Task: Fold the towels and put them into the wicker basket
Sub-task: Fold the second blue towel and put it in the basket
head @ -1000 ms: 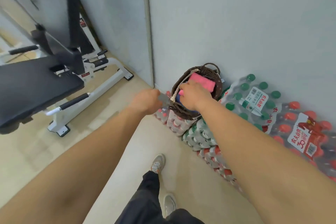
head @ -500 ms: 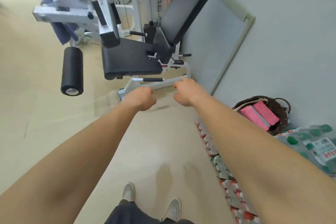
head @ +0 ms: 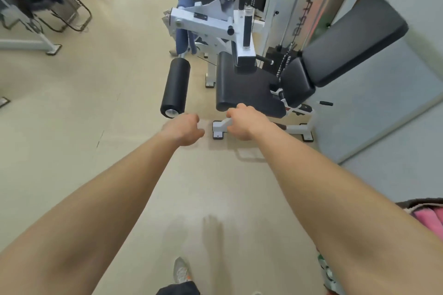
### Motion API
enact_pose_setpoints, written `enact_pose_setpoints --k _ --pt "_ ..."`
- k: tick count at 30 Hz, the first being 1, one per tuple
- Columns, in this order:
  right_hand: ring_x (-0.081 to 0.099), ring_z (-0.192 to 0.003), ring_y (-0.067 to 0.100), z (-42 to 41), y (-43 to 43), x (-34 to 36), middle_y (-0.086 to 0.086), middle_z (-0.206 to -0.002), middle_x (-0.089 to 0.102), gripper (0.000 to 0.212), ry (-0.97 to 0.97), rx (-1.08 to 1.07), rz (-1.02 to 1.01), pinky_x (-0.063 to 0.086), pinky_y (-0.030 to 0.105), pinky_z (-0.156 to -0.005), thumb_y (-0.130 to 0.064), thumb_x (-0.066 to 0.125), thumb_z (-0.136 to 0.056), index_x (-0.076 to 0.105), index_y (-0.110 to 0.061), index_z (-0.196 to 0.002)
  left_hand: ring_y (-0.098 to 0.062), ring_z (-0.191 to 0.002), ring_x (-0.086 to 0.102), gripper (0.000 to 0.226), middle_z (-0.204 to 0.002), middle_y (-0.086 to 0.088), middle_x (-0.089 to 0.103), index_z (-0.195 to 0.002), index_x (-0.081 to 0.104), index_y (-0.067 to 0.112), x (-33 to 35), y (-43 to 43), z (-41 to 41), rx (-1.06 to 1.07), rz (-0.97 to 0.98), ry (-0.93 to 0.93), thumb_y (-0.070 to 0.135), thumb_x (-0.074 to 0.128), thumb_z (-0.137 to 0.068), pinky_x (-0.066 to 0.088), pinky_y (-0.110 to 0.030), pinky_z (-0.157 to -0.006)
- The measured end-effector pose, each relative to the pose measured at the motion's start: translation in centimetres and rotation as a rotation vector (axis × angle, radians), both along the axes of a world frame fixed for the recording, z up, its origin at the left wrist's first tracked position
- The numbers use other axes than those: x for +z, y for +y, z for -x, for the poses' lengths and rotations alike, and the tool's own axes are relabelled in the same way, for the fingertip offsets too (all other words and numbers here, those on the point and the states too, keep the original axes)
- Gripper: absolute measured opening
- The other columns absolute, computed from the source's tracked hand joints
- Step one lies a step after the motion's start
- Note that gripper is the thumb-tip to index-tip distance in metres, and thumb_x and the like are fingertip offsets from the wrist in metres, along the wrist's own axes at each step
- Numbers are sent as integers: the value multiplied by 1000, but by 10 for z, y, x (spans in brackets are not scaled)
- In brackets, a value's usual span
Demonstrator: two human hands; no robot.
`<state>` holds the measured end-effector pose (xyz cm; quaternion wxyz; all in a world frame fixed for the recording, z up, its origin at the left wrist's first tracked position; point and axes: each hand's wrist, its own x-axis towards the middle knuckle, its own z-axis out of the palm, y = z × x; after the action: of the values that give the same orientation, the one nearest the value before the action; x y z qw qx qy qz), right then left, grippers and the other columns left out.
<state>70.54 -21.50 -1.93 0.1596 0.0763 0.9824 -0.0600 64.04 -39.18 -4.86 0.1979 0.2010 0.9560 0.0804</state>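
Only a corner of the dark wicker basket [head: 418, 204] shows at the lower right edge, with a folded pink towel [head: 431, 219] inside it. My right arm hides the rest of it. Both my arms reach forward over the beige floor, away from the basket. My left hand [head: 184, 130] and my right hand [head: 242, 124] have curled fingers and hold nothing. A blue cloth [head: 182, 29] hangs over the white frame of the gym machine farther ahead.
A gym machine stands ahead with a black roller pad [head: 175, 88], a black seat [head: 244, 90] and a tilted backrest [head: 354, 38]. A rack with dark clothing [head: 36, 0] is at the far left. Packed bottles [head: 328, 273] lie under my right arm. My shoe [head: 181, 270] is below.
My hands left the basket after setting the pink towel in it. I have turned left towards the gym machine, so the basket slid to the lower right edge.
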Motion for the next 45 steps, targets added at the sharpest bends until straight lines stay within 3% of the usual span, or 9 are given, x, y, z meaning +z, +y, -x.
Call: enact_pose_setpoints --k 7,17,23,30,39,45 --pt "49 -117 30 112 -81 11 8 -135 47 45 15 27 1 50 48 -92 -26 48 -93 47 -23 -138 -27 -110 56 48 -125 -4 56 -134 48 20 1 -89 101 64 -26 2 38 49 -89 50 -40 -88" --pt "49 -119 30 277 -115 7 9 -133 49 49 71 100 -18 48 44 -92 -31 53 -93 43 -21 -140 -26 -119 53 48 -135 -6 54 -134 49 17 -1 -120 262 78 -93 37 39 52 -91 47 -42 -97" --pt "50 -121 32 413 -89 5 10 -134 48 52 125 86 -44 50 50 -92 -32 53 -91 43 -19 -140 -27 -129 47 54 -144 -6 49 -141 45 16 4 -92 399 62 -102 79 40 51 -94 43 -41 -104" --pt "49 -117 31 557 -34 30 8 -134 48 47 130 0 -34 50 48 -90 -32 50 -91 45 -18 -136 -26 -126 50 53 -141 -5 52 -140 47 17 27 -39 555 32 -145 89 39 51 -92 45 -42 -102" --pt "49 -117 33 677 26 17 11 -132 49 44 132 -100 -56 46 44 -90 -36 49 -95 45 -17 -135 -26 -121 54 50 -138 -4 54 -137 49 20 12 31 699 -54 -211 65 41 54 -91 47 -42 -98" --pt "47 -122 32 758 53 -6 11 -135 48 48 159 -275 -13 44 43 -94 -38 54 -96 45 -16 -137 -28 -119 54 50 -136 -6 54 -139 43 18 -1 88 795 -103 -300 -36 32 55 -92 48 -43 -96"
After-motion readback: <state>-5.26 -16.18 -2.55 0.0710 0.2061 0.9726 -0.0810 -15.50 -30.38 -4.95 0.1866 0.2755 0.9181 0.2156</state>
